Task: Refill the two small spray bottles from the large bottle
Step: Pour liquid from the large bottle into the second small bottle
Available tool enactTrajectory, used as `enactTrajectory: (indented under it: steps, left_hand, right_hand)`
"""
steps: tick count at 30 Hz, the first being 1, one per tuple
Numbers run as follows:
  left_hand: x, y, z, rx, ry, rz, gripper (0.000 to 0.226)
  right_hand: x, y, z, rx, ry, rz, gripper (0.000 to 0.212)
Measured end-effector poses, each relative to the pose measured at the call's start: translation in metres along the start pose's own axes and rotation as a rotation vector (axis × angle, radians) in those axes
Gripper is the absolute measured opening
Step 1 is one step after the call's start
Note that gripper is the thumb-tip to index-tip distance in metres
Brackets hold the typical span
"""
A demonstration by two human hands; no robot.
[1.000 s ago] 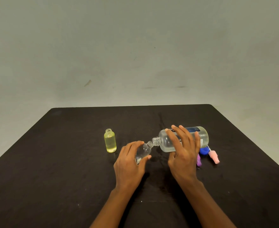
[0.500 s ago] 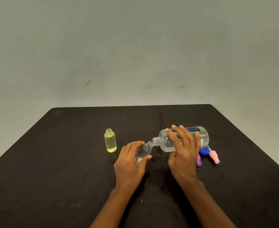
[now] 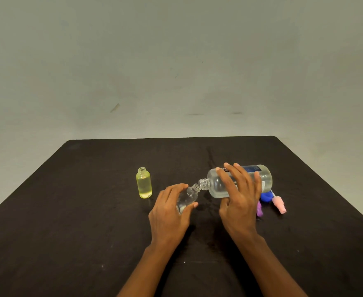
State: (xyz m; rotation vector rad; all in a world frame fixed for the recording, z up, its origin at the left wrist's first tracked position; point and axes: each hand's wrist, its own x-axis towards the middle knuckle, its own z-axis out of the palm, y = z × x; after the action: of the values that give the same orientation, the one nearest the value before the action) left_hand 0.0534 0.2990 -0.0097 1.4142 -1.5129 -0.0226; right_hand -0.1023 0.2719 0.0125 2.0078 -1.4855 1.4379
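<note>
My right hand (image 3: 239,198) grips the large clear bottle (image 3: 217,182), tipped on its side with its open neck pointing left and slightly down. That neck meets the open mouth of a small clear bottle (image 3: 190,195), which my left hand (image 3: 168,211) holds tilted toward it, fingers curled round its body. Liquid shows inside both bottles. A small yellow bottle (image 3: 144,183) stands upright and uncapped to the left, apart from both hands, holding liquid to near its shoulder.
Just right of my right hand lie a blue cap (image 3: 266,197), a pink spray head (image 3: 279,204) and a purple spray head (image 3: 259,210). All sit on a black table (image 3: 69,221) before a plain wall.
</note>
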Motion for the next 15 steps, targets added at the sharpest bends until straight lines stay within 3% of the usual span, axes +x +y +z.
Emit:
enactTrajectory:
  steps: [15]
  left_hand:
    - [0.0001, 0.0013, -0.0009, 0.003, -0.007, -0.013, 0.049]
  right_hand:
    - [0.0009, 0.0001, -0.0002, -0.007, 0.03, -0.019, 0.069]
